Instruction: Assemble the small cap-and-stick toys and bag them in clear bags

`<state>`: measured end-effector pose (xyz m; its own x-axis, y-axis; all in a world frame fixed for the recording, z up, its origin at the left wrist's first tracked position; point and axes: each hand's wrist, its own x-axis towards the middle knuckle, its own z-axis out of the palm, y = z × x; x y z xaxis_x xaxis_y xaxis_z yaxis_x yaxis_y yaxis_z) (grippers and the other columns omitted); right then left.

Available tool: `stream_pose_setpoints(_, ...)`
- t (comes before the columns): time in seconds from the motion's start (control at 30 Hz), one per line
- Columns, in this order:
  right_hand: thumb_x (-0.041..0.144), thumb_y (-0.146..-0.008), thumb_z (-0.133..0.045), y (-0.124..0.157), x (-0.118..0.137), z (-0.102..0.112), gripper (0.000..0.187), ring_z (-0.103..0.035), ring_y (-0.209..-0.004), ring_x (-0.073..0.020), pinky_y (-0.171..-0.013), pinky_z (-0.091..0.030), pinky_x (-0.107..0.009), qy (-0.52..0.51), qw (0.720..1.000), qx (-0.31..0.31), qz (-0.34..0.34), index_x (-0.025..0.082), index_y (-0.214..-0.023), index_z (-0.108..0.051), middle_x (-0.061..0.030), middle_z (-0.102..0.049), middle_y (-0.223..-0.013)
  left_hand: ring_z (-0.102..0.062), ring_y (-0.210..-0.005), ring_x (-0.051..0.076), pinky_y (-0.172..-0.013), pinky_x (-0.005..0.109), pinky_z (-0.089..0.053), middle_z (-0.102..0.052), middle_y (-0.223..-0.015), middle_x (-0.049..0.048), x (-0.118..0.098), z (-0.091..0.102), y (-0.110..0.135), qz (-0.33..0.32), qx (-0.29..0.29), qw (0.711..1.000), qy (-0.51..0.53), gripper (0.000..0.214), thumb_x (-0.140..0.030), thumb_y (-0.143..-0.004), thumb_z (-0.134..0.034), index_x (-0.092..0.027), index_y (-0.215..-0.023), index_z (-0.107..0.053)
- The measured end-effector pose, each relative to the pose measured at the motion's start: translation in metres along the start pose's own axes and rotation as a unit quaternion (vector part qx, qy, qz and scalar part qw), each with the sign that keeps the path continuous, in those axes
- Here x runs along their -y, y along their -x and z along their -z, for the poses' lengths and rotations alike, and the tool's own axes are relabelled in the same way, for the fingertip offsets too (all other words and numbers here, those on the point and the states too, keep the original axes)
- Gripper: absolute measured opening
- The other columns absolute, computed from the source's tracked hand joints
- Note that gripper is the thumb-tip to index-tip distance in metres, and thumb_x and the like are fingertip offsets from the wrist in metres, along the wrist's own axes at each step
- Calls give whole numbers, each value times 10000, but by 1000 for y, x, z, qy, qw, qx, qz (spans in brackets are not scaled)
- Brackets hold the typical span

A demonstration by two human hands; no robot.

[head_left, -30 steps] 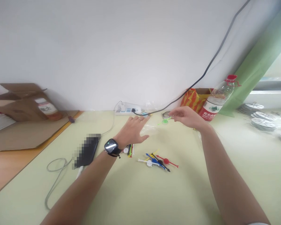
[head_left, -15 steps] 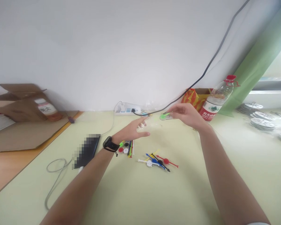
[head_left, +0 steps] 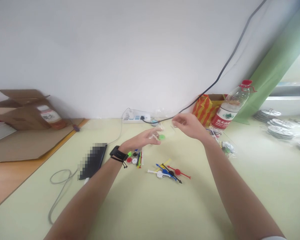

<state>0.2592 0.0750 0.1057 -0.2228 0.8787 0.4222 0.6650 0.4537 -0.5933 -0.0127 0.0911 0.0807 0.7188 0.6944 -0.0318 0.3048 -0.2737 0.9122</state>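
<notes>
My left hand (head_left: 141, 139) is curled around a crumpled clear plastic bag (head_left: 153, 136), thumb below and fingers above. A round green plastic piece (head_left: 162, 137) sits just beyond its fingertips; whether it lies inside the bag I cannot tell. To the right, my right hand (head_left: 191, 126) has thumb and fingers pinched together, and what is between them is too small to make out. Nearer me on the table lie several spinner arrows, among them a white one (head_left: 159, 174), a blue one (head_left: 165, 171), a black one (head_left: 171, 173) and a red one (head_left: 177, 172).
Coloured discs (head_left: 134, 161) and upright-lying arrows (head_left: 140, 158) are beside my left wrist. Behind are a power strip (head_left: 135, 116) and black cable (head_left: 190, 106). A large water bottle (head_left: 227, 113) and a small plastic packet (head_left: 227, 148) stand right. A blurred-out dark device (head_left: 95, 160) lies left.
My right hand has shifted left and turned, nearing my left hand. The green piece has gone from my right fingertips to beside my left. A packet by my right forearm now shows.
</notes>
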Motion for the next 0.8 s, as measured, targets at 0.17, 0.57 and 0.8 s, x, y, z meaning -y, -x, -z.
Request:
stream_pose_setpoints(0.17, 267, -885, -615, 2, -23, 0, 160, -697, -870, -212, -754, -502, -293, 87, 981, 162, -52, 207, -919, -760, -62, -784, -995, -636, -1089, 262, -1026, 426, -462, -644, -1228, 78, 2, 12, 4, 25, -5, 999, -48, 686, -476, -873, -691, -297, -1509, -507)
stream_pose_setpoints(0.57, 371, -691, -809, 6, -8, -61, 317, -683, -734, -188, -614, -478, -240, -41, 833, 547, -71, 147, -915, -802, -41, -752, -777, -660, -1069, 260, -974, 405, -473, -650, -1252, 88, 5, 18, 7, 43, -2, 999, -24, 685, -530, -887, -673, -294, -1507, -501)
stream_pose_setpoints(0.8, 331, -835, -705, 5, 6, -22, 274, -684, -711, -165, -644, -520, -243, -122, 895, 429, -3, 170, -1016, -834, -38, -755, -760, -652, -1064, 257, -957, 400, -485, -631, -1274, 106, 9, 21, 7, 41, -10, 999, -12, 679, -566, -901, -673, -318, -1509, -501)
